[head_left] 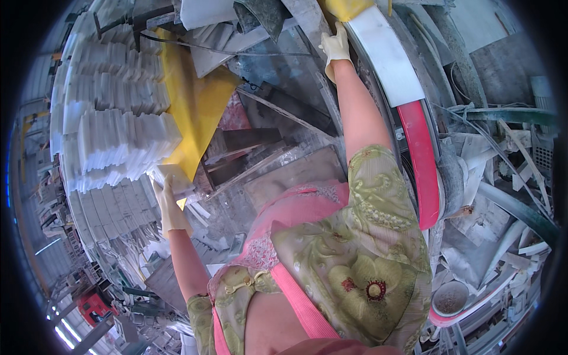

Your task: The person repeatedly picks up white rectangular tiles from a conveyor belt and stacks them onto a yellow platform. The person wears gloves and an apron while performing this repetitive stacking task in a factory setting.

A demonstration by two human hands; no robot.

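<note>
My left hand [171, 205], in a pale glove, is at the near end of the stacked stone. Its fingers are closed on the edge of a white stone tile [176, 177], just in front of long rows of similar tiles [127, 139] standing on edge. My right hand [335, 47], gloved too, reaches far forward to the side rail of a narrow belt machine. Its fingers are stretched and the thumb stands apart, with nothing visible in them. Beside it a long white slab [387, 56] lies on the red belt [421, 165].
A yellow sheet [198, 112] hangs along the tile rows. Wooden boards [248, 142] and offcuts lie between the stack and the machine. To the right are a green pipe [515, 216], stone scraps and a round bucket [451, 297]. Another yellow piece [349, 8] covers the belt's far end.
</note>
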